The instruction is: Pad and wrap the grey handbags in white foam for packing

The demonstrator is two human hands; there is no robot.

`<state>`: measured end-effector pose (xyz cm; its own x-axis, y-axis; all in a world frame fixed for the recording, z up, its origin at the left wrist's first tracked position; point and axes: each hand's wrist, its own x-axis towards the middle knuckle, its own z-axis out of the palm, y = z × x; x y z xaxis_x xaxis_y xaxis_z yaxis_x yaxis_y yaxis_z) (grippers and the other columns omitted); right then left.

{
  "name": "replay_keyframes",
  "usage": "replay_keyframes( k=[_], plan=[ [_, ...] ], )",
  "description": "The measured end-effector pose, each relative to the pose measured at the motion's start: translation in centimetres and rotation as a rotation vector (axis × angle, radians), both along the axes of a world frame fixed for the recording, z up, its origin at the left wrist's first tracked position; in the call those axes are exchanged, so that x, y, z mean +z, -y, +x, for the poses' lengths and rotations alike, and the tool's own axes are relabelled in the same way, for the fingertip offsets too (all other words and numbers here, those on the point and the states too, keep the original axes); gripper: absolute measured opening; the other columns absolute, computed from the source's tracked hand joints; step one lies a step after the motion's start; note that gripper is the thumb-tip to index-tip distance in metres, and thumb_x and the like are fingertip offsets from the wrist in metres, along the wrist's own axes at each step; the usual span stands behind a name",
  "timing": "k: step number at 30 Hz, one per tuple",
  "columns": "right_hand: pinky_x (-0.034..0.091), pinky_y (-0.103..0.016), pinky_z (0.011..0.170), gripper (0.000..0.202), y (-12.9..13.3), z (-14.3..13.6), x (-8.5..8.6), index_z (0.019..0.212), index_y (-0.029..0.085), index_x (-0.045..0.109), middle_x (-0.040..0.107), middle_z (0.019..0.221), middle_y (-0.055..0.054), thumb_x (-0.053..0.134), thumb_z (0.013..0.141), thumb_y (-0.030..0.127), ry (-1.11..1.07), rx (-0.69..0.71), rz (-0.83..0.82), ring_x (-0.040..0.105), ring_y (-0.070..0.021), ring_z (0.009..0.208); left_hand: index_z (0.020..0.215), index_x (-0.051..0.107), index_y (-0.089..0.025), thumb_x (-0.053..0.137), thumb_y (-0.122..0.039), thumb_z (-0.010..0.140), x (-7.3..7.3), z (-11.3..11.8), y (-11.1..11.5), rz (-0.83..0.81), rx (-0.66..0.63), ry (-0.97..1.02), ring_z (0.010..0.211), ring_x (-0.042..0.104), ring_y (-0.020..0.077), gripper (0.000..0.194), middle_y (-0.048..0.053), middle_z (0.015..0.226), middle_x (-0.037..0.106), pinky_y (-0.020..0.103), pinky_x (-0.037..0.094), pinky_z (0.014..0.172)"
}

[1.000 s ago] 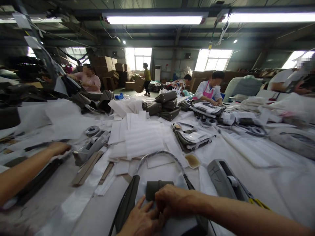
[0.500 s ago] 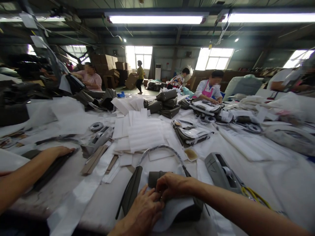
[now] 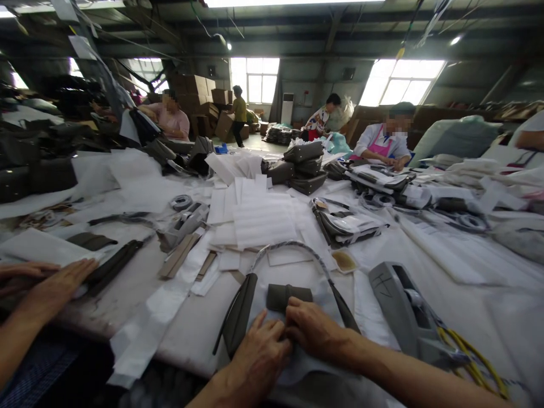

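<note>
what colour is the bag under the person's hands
The bag is dark olive-grey, best seen in the head view.

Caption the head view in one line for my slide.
Left hand and right hand side by side over a dark bag, near a grey tape dispenser.

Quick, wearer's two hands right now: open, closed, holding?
Left hand: open, palm down on the white sheet over the handbag.
Right hand: fingers curled at the dark flap; whether it grips anything cannot be told.

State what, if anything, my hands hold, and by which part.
Cannot be told: left hand rests on white sheeting; right hand curls beside the dark flap, its grip hidden.
</note>
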<state>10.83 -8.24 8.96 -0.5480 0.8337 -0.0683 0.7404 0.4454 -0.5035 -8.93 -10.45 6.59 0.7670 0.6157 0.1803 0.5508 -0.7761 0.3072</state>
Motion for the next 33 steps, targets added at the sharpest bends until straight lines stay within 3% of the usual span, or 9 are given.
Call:
replay_keyframes(
  k=[6, 8, 11, 16, 19, 23, 27, 29, 33],
  plan=[
    [0.044, -0.025, 0.068, 0.007, 0.8, 0.0, 0.8, 0.08, 0.018, 0.062, 0.06, 0.085, -0.001, 0.068, 0.083, 0.018, -0.087, -0.128, -0.06, 0.058, -0.0141, 0.074, 0.143, 0.043, -0.02, 0.075, -0.045, 0.08, 3.0, -2.1, 1.4, -0.05, -0.128, -0.105, 0.135, 0.045, 0.0332, 0.075, 0.012, 0.141, 0.054, 0.059, 0.026, 0.118],
    [0.045, -0.025, 0.069, 0.008, 0.4, 0.5, 1.3, 0.081, 0.019, 0.063, 0.06, 0.085, 0.0, 0.07, 0.084, 0.022, -0.146, -0.126, -0.078, 0.058, -0.0138, 0.075, 0.148, 0.037, -0.023, 0.064, -0.03, 0.09, 3.3, -3.3, 1.2, 0.009, -0.147, -0.122, 0.138, 0.042, 0.0319, 0.065, 0.01, 0.146, 0.051, 0.058, 0.025, 0.118],
    [0.046, -0.025, 0.071, 0.006, -0.1, 0.7, 2.2, 0.085, 0.02, 0.066, 0.061, 0.087, 0.0, 0.071, 0.084, 0.023, -0.181, -0.132, -0.071, 0.059, -0.0138, 0.077, 0.143, 0.045, -0.024, 0.046, -0.011, 0.094, 4.1, -4.8, -0.2, 0.079, -0.138, -0.098, 0.129, 0.054, 0.0242, 0.051, 0.007, 0.137, 0.06, 0.048, 0.036, 0.115],
    [0.05, -0.03, 0.077, 0.01, -0.2, 0.4, 3.1, 0.09, 0.02, 0.068, 0.065, 0.091, -0.003, 0.068, 0.088, 0.03, -0.192, -0.124, -0.002, 0.062, -0.0162, 0.082, 0.124, 0.06, -0.017, 0.044, -0.011, 0.096, 5.8, -5.4, -2.6, 0.248, -0.145, -0.039, 0.129, 0.054, 0.0262, 0.032, 0.011, 0.133, 0.063, 0.049, 0.041, 0.112],
    [0.046, -0.043, 0.099, 0.022, 0.6, 0.1, 2.1, 0.106, 0.02, 0.068, 0.066, 0.113, -0.009, 0.068, 0.088, 0.032, -0.108, -0.107, 0.193, 0.059, -0.0252, 0.11, 0.119, 0.062, -0.015, 0.048, -0.009, 0.093, 4.9, -5.5, -1.9, 0.138, -0.175, -0.08, 0.122, 0.06, 0.0238, 0.029, 0.01, 0.127, 0.067, 0.043, 0.046, 0.108],
    [0.02, -0.057, 0.12, 0.049, 1.5, -0.3, 0.2, 0.139, 0.025, 0.053, 0.047, 0.15, -0.009, 0.062, 0.092, 0.036, 0.015, -0.064, 0.253, 0.032, -0.0303, 0.145, 0.126, 0.06, -0.017, 0.061, -0.015, 0.085, 4.8, -5.8, -0.1, -0.096, -0.116, -0.144, 0.122, 0.06, 0.0252, 0.04, 0.011, 0.133, 0.064, 0.043, 0.046, 0.109],
    [0.016, -0.058, 0.122, 0.057, 1.2, -0.1, -0.9, 0.149, 0.027, 0.042, 0.035, 0.159, -0.008, 0.054, 0.096, 0.043, 0.067, -0.033, 0.183, 0.021, -0.0298, 0.15, 0.107, 0.067, -0.019, 0.071, -0.04, 0.085, 8.0, -3.2, 0.3, -0.189, 0.013, -0.144, 0.11, 0.066, 0.0289, 0.032, 0.009, 0.112, 0.072, 0.046, 0.05, 0.101],
    [0.015, -0.059, 0.122, 0.058, 1.0, 0.3, -1.7, 0.152, 0.027, 0.037, 0.033, 0.16, -0.009, 0.051, 0.097, 0.043, 0.039, -0.025, 0.172, 0.021, -0.0299, 0.15, 0.114, 0.065, -0.018, 0.068, -0.045, 0.088, 9.0, -0.6, -0.4, -0.154, 0.04, -0.031, 0.116, 0.062, 0.0277, 0.038, 0.009, 0.119, 0.07, 0.044, 0.048, 0.105],
    [0.022, -0.058, 0.121, 0.069, 0.6, 1.4, -3.1, 0.156, 0.02, 0.026, 0.034, 0.159, -0.015, 0.053, 0.094, 0.035, -0.089, -0.045, 0.108, 0.028, -0.0307, 0.148, 0.144, 0.044, -0.017, 0.059, -0.047, 0.093, 6.9, 3.9, -2.4, -0.097, 0.079, 0.109, 0.144, 0.035, 0.0281, 0.062, 0.013, 0.152, 0.044, 0.046, 0.031, 0.119]
  ],
)
